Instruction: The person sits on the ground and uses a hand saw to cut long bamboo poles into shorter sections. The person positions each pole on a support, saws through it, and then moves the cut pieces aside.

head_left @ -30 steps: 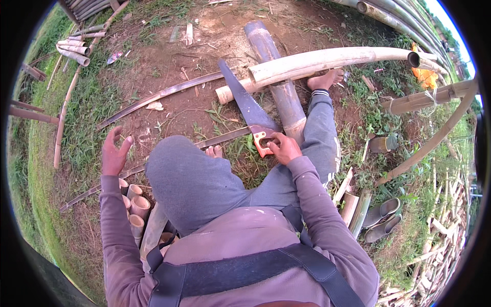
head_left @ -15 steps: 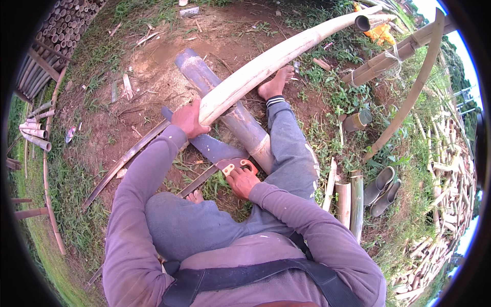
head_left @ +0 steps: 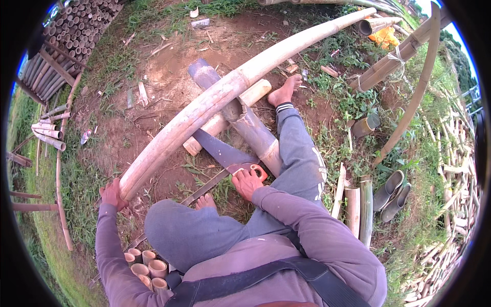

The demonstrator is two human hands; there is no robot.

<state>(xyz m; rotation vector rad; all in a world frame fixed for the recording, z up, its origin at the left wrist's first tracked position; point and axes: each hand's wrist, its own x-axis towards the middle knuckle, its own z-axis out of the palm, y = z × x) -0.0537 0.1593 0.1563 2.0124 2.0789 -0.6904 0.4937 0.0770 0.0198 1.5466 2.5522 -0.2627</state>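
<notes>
My left hand (head_left: 113, 195) grips the near end of a long pale bamboo pole (head_left: 194, 115), which slants away to the far right. That pole passes over a thick, dark bamboo length (head_left: 255, 134) lying on the ground with a notch in its top. A shorter pale bamboo piece (head_left: 217, 124) also lies across the dark length, partly under the long pole. The orange handle of a handsaw (head_left: 217, 149) is in my right hand (head_left: 245, 183), fingers wrapped round it. The blade points up-left, its tip beside the long pole and the shorter piece.
Several short bamboo cups (head_left: 148, 266) stand by my left side. Rubber boots (head_left: 391, 195) and upright bamboo pieces (head_left: 353, 207) are at right. A curved bamboo strip (head_left: 409, 112) leans by a tied bamboo rail (head_left: 388, 64). Stacked bamboo (head_left: 82, 28) fills the far left.
My left hand has drawn the long pole toward me and to the left. The shorter pale piece beneath has come into sight. My right hand keeps its hold on the handsaw.
</notes>
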